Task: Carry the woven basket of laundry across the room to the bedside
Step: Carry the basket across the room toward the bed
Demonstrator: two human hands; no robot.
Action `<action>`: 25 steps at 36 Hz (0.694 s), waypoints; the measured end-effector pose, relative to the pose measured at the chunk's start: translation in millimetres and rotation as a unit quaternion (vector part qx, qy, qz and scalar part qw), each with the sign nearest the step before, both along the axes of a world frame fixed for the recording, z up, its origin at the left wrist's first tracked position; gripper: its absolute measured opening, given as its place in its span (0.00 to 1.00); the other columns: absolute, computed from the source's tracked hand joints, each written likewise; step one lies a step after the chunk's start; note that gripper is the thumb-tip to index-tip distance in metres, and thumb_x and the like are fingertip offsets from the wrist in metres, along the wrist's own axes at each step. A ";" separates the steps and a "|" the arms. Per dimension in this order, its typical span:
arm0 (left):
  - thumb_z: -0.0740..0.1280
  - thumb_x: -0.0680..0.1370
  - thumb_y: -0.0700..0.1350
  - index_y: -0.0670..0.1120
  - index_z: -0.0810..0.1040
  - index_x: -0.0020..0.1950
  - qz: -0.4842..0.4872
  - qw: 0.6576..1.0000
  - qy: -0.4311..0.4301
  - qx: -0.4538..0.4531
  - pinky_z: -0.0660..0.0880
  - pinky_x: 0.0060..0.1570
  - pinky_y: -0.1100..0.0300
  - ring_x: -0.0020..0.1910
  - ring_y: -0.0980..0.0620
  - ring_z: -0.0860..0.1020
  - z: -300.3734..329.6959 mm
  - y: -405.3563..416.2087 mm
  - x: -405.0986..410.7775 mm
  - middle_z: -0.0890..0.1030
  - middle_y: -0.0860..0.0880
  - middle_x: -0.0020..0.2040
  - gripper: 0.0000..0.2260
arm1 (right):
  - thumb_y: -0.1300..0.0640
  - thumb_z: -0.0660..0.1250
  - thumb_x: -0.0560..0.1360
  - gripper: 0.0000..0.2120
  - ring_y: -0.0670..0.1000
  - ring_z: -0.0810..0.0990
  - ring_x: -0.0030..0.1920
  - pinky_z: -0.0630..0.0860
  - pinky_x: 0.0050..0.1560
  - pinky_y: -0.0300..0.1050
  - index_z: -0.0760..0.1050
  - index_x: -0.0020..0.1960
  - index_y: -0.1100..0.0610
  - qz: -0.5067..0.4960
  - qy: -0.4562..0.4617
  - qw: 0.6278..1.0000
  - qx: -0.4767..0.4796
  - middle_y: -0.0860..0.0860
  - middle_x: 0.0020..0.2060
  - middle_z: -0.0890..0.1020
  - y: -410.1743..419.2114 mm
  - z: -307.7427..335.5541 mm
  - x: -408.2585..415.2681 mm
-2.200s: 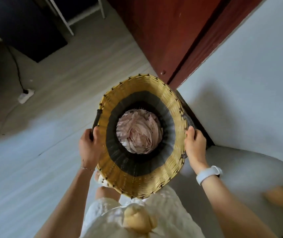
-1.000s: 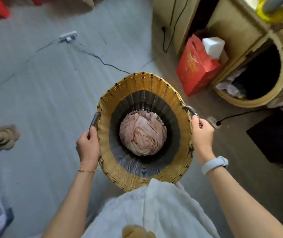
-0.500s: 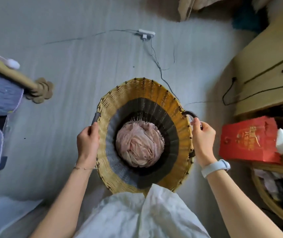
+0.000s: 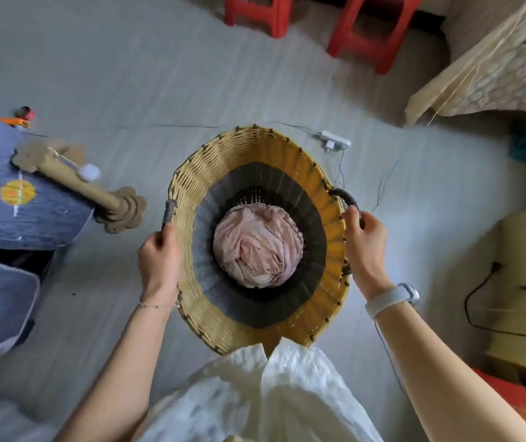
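We've got the woven basket (image 4: 257,154) held up in front of us, clear of the floor, with the left hand (image 4: 158,255) wrapped around the grey wrapped handle (image 4: 169,213) on the basket's left side and the right hand (image 4: 365,242) closed on the dark loop handle (image 4: 346,199) on its right. Both are proper fist grips, not fingertip stuff. Down at the basket's bottom sits one bundle of pink laundry (image 4: 257,247), soft and probably light, so we figure the load is mostly the basket itself. The weave looks stiff enough to keep its shape (the rim isn't sagging between the handles). Those two handles are the spots to hold. Left of the basket is a blue quilt (image 4: 16,212), likely the bed, so we're probably close.
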State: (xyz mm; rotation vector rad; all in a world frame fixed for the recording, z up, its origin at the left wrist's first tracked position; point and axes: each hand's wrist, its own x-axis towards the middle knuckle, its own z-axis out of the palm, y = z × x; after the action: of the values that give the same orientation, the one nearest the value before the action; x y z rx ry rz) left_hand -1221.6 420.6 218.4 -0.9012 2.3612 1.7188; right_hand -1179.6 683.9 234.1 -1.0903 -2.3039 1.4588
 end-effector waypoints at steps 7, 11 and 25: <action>0.61 0.76 0.51 0.44 0.68 0.29 0.126 0.992 0.033 0.001 0.65 0.32 0.55 0.28 0.45 0.67 9.3 29.7 -105.7 0.70 0.43 0.28 0.17 | 0.54 0.58 0.77 0.18 0.43 0.59 0.21 0.54 0.23 0.36 0.60 0.29 0.55 0.091 0.045 0.995 -0.009 0.49 0.24 0.62 14.1 10.8 -150.8; 0.60 0.75 0.51 0.39 0.70 0.33 0.208 0.978 0.032 0.019 0.69 0.34 0.49 0.31 0.39 0.72 12.4 27.8 -154.0 0.79 0.42 0.28 0.18 | 0.55 0.58 0.77 0.19 0.44 0.60 0.23 0.56 0.25 0.39 0.61 0.28 0.54 0.132 0.055 0.990 -0.006 0.49 0.23 0.63 14.5 22.7 -223.0; 0.60 0.72 0.54 0.36 0.75 0.41 0.299 0.952 -0.024 0.055 0.72 0.38 0.49 0.40 0.42 0.72 -13.9 -41.8 -344.7 0.78 0.36 0.40 0.19 | 0.52 0.56 0.76 0.23 0.54 0.64 0.28 0.61 0.29 0.45 0.73 0.43 0.75 0.203 0.037 0.978 0.026 0.58 0.28 0.69 -56.0 0.7 -455.5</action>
State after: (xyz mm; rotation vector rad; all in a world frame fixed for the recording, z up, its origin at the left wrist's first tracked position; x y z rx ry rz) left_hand -1566.4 378.8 204.5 -1.7456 2.0560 1.9476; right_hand -1635.1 627.9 234.8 -0.5588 -2.5979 1.5271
